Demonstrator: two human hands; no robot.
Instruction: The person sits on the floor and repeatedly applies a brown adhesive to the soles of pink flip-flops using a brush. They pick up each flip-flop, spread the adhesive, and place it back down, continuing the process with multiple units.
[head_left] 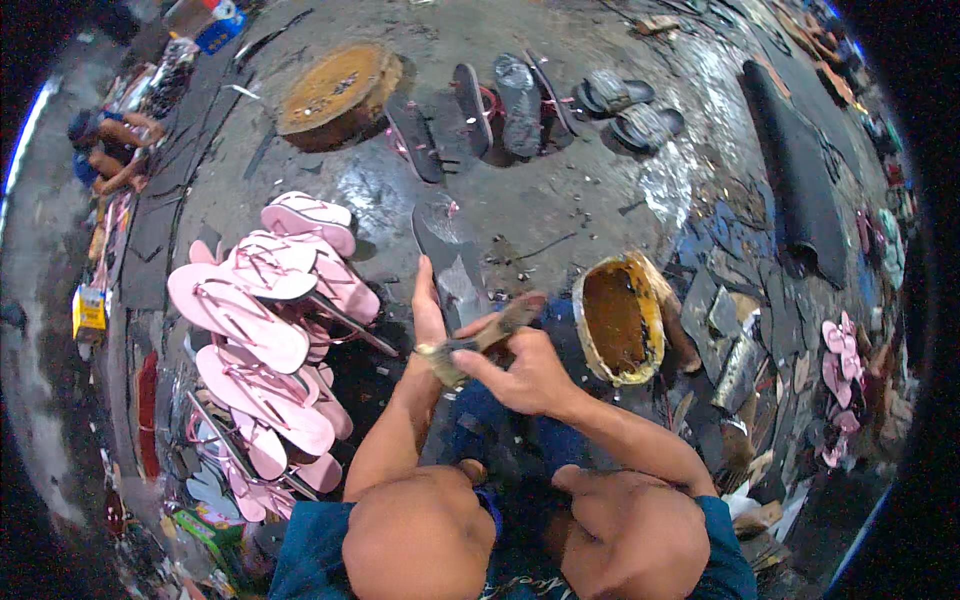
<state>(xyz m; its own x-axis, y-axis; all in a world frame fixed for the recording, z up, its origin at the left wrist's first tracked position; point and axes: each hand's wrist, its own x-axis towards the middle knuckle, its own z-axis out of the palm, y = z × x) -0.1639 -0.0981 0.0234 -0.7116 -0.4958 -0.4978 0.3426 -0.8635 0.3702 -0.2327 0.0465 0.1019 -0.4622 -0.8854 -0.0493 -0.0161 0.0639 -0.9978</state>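
My left hand (pixel 428 318) grips the edge of a dark grey sandal sole (pixel 455 255) that stretches away from me, with glossy wet patches on its surface. My right hand (pixel 520 372) is closed round the wooden handle of a brush (pixel 500 325); its pale, clumped bristles lie low beside my left wrist, over the near part of the sole. How far the bristles touch the sole is hard to make out. Just right of my right hand stands an oval tub (pixel 590 350) with a yellowed, crusted rim and brown glue-like liquid inside.
Pink flip-flops (pixel 250 320) are heaped at my left. Several dark sandals (pixel 470 110) stand ahead beside a round, brown-topped block (pixel 335 90). A black rolled sheet (pixel 800 190) and scraps (pixel 735 310) lie to the right. Another person (pixel 110 145) sits far left.
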